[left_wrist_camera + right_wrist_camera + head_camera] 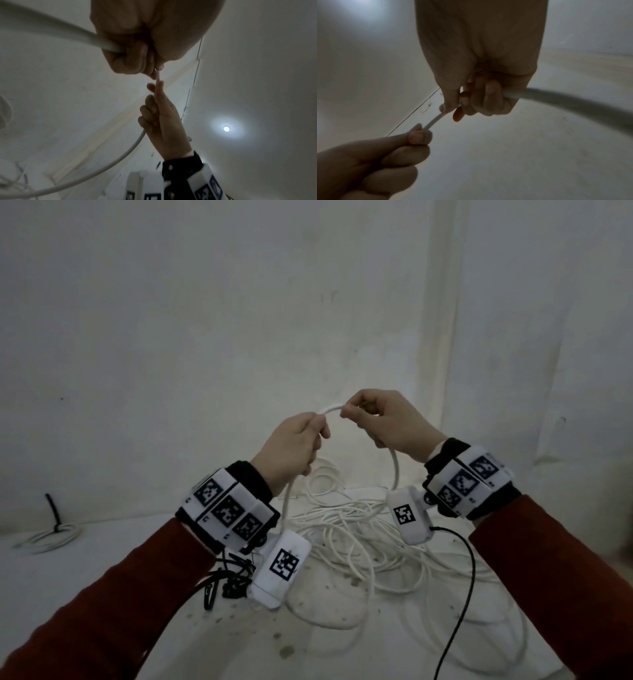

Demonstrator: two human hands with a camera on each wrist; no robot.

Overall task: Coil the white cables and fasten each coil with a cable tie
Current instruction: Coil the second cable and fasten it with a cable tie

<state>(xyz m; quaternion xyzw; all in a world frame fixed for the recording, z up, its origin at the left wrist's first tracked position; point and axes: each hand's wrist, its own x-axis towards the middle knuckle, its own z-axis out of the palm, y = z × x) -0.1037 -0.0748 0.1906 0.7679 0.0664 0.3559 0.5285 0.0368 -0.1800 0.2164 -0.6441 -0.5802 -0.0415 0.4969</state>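
Both hands lift one white cable (331, 409)
Left hand (291, 445) and right hand (388, 422) pinch it; short span arches between them, above the tangle (359, 525)

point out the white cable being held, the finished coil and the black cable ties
white cable (331, 409), head view, arc between the hands
finished coil (54, 537), head view, its loops, far left
black cable ties (227, 580), head view, pile's middle

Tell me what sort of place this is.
Probably a bare indoor room, perhaps a makeshift recording spot: plain whitish walls, a stained white surface strewn with loose white cables, and a single ceiling lamp. Both hands hold one cable above the pile.
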